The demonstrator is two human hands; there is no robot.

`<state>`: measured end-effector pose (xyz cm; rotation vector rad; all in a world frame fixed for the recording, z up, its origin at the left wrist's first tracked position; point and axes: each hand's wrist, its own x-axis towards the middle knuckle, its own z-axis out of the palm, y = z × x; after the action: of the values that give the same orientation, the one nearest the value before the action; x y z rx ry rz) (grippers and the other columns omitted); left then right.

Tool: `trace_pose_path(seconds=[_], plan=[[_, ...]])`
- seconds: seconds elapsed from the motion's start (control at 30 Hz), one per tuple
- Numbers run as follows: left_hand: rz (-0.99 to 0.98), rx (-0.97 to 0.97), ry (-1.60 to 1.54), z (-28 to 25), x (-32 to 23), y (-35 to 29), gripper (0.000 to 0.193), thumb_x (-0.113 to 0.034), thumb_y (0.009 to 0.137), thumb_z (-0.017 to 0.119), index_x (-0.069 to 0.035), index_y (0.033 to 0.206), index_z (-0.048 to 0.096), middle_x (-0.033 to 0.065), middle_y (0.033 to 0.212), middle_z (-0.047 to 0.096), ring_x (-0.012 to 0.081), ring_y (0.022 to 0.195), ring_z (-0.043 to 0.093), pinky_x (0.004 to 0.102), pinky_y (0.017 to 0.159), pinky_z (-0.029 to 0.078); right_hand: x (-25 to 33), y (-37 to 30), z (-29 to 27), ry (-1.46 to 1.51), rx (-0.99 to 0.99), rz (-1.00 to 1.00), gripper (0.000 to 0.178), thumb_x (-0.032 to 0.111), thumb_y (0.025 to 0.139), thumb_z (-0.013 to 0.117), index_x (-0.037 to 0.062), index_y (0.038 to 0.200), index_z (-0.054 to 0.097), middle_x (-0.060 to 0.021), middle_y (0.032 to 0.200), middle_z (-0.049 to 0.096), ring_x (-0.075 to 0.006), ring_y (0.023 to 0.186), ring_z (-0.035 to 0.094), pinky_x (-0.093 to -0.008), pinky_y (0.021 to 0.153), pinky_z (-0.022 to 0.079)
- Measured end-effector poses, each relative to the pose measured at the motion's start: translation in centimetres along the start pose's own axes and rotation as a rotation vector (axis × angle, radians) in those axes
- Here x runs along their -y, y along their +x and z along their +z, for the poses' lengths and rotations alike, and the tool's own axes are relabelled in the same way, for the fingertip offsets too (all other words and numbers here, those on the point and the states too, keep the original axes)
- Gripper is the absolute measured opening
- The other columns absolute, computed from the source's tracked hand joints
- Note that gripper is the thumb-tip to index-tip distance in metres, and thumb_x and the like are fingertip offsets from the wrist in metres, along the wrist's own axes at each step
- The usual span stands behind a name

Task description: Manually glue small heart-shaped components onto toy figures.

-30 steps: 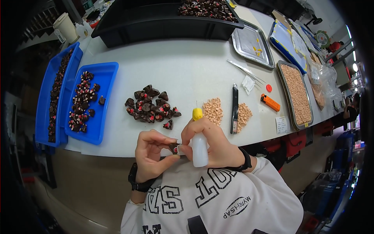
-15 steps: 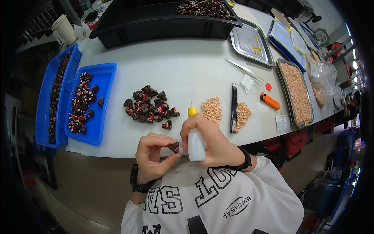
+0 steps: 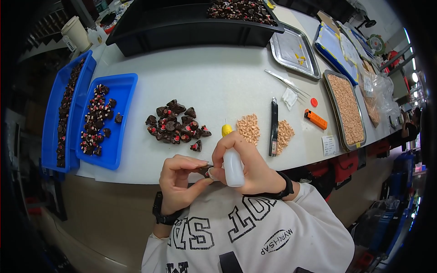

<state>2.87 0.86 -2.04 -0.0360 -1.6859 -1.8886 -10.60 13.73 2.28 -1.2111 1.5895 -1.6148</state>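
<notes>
My left hand (image 3: 178,185) pinches a small dark brown piece with a red mark (image 3: 205,170) between thumb and fingertips, just past the table's near edge. Close beside it, my right hand (image 3: 257,170) is wrapped round a white squeeze bottle (image 3: 234,170). The bottle has a yellow cap (image 3: 226,130) with a thin needle tip pointing away from me. My right thumb and fingertip reach the brown piece, partly hiding it. A loose heap of similar brown pieces (image 3: 175,122) lies beyond my left hand. Past my right hand are small beige bits (image 3: 248,129), with a second patch of beige bits (image 3: 285,132).
A black strip-like tool (image 3: 273,125) lies between the beige patches. To the right are tweezers (image 3: 284,82), a red cap (image 3: 314,102), an orange tool (image 3: 315,118) and a tray of beige bits (image 3: 359,136). Blue trays (image 3: 129,91) stand left, a black bin (image 3: 191,38) at the back.
The bottle has tipped slightly and shifted a little right in my right hand. My right thumb now covers more of the brown piece. My left hand stays nearly still.
</notes>
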Motion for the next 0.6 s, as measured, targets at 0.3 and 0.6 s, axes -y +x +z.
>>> trace_pose_path(seconds=[0.3, 0.6], plan=[[0.014, -0.012, -0.071, -0.2, 0.1, 0.0, 0.05, 0.016, 0.068, 0.071, -0.001, 0.107, 0.044, 0.0153, 0.105, 0.056, 0.0205, 0.098, 0.06, 0.0316, 0.083, 0.053, 0.6, 0.5, -0.2, -0.078, 0.054, -0.022, 0.03, -0.002, 0.076, 0.066, 0.0066, 0.096, 0.045, -0.0039, 0.083, 0.051, -0.0101, 0.07, 0.051, -0.0234, 0.065, 0.041], [-0.099, -0.067, -0.247, -0.4, -0.1, -0.1, 0.053, 0.006, 0.073, 0.074, 0.0, 0.113, 0.039, 0.0186, 0.105, 0.058, 0.0205, 0.097, 0.061, 0.0318, 0.084, 0.053, -0.6, -0.2, 0.0, 0.134, -0.05, -0.116, 0.028, 0.0, 0.076, 0.065, 0.0053, 0.097, 0.047, -0.0046, 0.088, 0.051, -0.0121, 0.075, 0.051, -0.0253, 0.068, 0.043]])
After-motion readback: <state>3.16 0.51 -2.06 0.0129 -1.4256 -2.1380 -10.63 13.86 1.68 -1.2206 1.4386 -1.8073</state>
